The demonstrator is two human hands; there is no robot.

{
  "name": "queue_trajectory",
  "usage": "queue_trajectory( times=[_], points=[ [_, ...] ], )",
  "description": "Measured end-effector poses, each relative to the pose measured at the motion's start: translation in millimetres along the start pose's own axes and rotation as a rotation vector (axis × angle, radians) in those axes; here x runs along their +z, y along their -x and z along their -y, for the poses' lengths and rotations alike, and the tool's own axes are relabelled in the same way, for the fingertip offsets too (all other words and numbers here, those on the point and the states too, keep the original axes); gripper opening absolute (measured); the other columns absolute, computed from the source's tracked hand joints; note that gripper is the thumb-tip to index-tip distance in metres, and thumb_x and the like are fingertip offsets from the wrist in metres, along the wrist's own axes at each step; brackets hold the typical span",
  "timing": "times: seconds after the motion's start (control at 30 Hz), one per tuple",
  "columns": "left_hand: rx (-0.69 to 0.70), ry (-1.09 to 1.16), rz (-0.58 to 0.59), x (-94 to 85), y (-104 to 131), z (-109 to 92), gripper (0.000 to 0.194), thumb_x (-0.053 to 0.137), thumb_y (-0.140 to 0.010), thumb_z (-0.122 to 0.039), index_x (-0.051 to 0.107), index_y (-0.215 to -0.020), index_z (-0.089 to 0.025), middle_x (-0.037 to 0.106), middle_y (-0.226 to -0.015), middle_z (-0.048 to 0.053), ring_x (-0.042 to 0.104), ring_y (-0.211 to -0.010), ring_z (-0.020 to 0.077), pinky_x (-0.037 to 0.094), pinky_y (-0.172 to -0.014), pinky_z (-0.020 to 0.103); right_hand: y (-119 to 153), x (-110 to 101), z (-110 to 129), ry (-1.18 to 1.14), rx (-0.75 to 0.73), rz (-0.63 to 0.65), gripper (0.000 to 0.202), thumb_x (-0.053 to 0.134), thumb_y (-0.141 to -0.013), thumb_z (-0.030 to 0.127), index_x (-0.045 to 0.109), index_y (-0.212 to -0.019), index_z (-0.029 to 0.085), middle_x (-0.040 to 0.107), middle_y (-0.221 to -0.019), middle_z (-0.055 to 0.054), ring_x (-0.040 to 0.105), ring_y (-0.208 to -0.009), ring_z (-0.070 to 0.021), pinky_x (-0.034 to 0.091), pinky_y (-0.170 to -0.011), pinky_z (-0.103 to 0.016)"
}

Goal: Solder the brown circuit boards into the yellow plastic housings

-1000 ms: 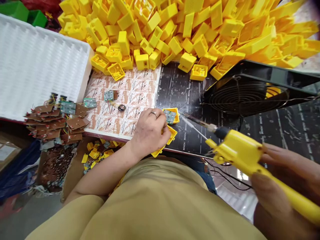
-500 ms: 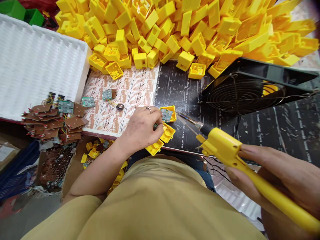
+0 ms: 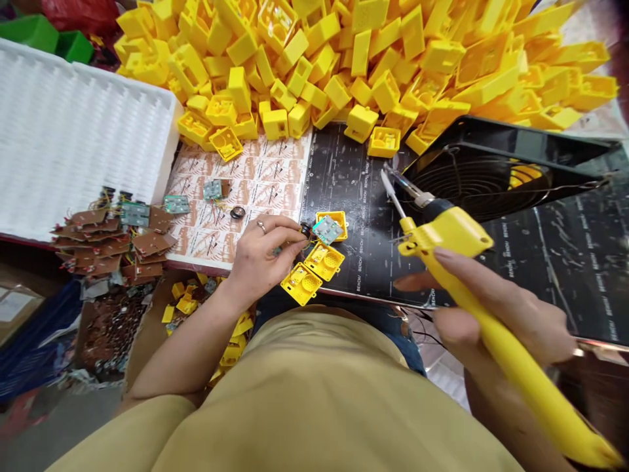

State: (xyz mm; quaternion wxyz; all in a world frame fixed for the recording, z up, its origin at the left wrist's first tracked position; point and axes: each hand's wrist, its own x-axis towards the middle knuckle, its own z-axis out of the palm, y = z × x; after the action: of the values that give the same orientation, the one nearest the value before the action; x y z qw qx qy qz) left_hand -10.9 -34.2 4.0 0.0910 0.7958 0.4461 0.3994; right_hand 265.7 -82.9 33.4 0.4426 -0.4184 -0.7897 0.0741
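My left hand (image 3: 260, 259) pinches a small round black part (image 3: 305, 229), likely a speaker, with thin wires running toward a green circuit board (image 3: 328, 229). That board rests tilted over an open yellow case (image 3: 340, 217). Two more open yellow case pieces, an upper one (image 3: 325, 261) and a lower one (image 3: 301, 284), lie just below, near the table's front edge. My right hand (image 3: 511, 321) is wrapped round a yellow soldering gun (image 3: 455, 236). The gun's metal tip and a thin feed tube point up and left, above the black mat and apart from the board.
Yellow cases (image 3: 289, 52) are heaped along the back. A black fan (image 3: 491, 170) leans at the right. Wired boards (image 3: 98, 242) are stacked beside a white foam tray (image 3: 83, 124). A loose board (image 3: 213, 189) and a black ring-like part (image 3: 237, 212) lie on the patterned sheet (image 3: 275, 170).
My right hand has lifted the soldering gun's tip up and away from the board. My left hand has shifted slightly left, and the black round part now shows at its fingertips.
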Motion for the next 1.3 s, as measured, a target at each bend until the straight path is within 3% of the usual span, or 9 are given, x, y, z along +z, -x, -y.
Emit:
queue_trajectory(
  times=[0.13,0.3,0.4,0.5,0.63,0.73,1.03,1.17,1.3],
  points=[
    [-0.028,-0.008,-0.027,-10.5,4,-3,0.004,0.068,-0.09,-0.015,0.071,-0.088,-0.017,0.077,-0.084,0.001,0.071,-0.079,0.014,0.055,-0.075,0.027,-2,16,-9,0.034,-0.047,-0.011,0.043,0.073,-0.087,0.016,0.065,-0.127,0.027,0.077,-0.102,-0.002,0.075,-0.085,-0.0175,0.061,-0.077,-0.023],
    [-0.165,0.137,0.042,-19.9,5,-2,0.011,0.064,-0.09,-0.014,0.074,-0.091,-0.018,0.078,-0.088,0.002,0.072,-0.08,0.012,0.057,-0.074,0.022,-1,27,-6,0.002,-0.031,0.023,0.045,0.064,-0.094,0.019,0.056,-0.137,0.029,0.077,-0.09,0.002,0.074,-0.071,-0.017,0.061,-0.065,-0.025],
    [-0.283,0.295,0.061,-22.8,3,2,0.009,0.064,-0.088,-0.017,0.073,-0.086,-0.017,0.076,-0.083,0.002,0.071,-0.075,0.0124,0.056,-0.068,0.022,-5,34,-8,0.046,-0.078,0.045,0.033,0.061,-0.095,0.014,0.063,-0.125,0.027,0.074,-0.074,0.004,0.07,-0.057,-0.0153,0.055,-0.051,-0.024],
    [-0.319,0.355,0.081,-24.9,1,-1,0.008,0.067,-0.085,-0.021,0.073,-0.081,-0.017,0.074,-0.081,0.003,0.07,-0.075,0.0134,0.056,-0.066,0.023,-10,40,-7,-0.007,-0.087,0.025,0.024,0.069,-0.089,0.011,0.066,-0.108,0.025,0.075,-0.08,0.003,0.072,-0.063,-0.016,0.057,-0.054,-0.023],
    [-0.27,0.35,0.183,-21.2,1,-20,0.007,0.069,-0.085,-0.019,0.075,-0.082,-0.018,0.076,-0.078,0.002,0.07,-0.069,0.0124,0.055,-0.066,0.022,-15,49,6,-0.159,-0.062,0.055,0.033,0.077,-0.083,0.015,0.06,-0.11,0.023,0.076,-0.103,-0.003,0.075,-0.089,-0.0169,0.063,-0.082,-0.024],
    [-0.197,0.334,0.197,-14.8,3,-32,0.008,0.068,-0.086,-0.016,0.074,-0.083,-0.017,0.076,-0.079,0.002,0.07,-0.069,0.0114,0.053,-0.065,0.02,-18,57,16,-0.279,-0.012,0.062,0.045,0.081,-0.079,0.016,0.057,-0.117,0.023,0.075,-0.111,-0.004,0.073,-0.1,-0.0155,0.06,-0.091,-0.023],
    [-0.188,0.356,0.182,-3.2,12,-39,0.007,0.066,-0.086,-0.014,0.071,-0.083,-0.018,0.076,-0.078,0.0,0.07,-0.068,0.0114,0.055,-0.065,0.02,-14,63,18,-0.225,0.002,-0.036,0.039,0.077,-0.082,0.011,0.06,-0.113,0.026,0.075,-0.091,0.002,0.075,-0.079,-0.015,0.063,-0.074,-0.023],
    [0.005,0.197,0.161,-9.0,4,-31,0.012,0.061,-0.091,-0.015,0.07,-0.084,-0.019,0.075,-0.079,0.001,0.071,-0.074,0.0123,0.055,-0.069,0.022,-10,53,12,-0.183,0.0,-0.054,0.034,0.077,-0.08,0.009,0.063,-0.107,0.026,0.076,-0.089,0.003,0.073,-0.071,-0.0141,0.062,-0.07,-0.023],
    [0.207,0.015,0.148,-14.6,-23,-8,0.011,0.063,-0.089,-0.018,0.07,-0.081,-0.018,0.076,-0.097,0.007,0.07,-0.095,0.0186,0.055,-0.088,0.032,-7,43,5,-0.073,-0.002,-0.064,0.032,0.078,-0.08,0.009,0.065,-0.105,0.026,0.076,-0.086,0.001,0.073,-0.07,-0.0149,0.06,-0.068,-0.024]
  ],
)
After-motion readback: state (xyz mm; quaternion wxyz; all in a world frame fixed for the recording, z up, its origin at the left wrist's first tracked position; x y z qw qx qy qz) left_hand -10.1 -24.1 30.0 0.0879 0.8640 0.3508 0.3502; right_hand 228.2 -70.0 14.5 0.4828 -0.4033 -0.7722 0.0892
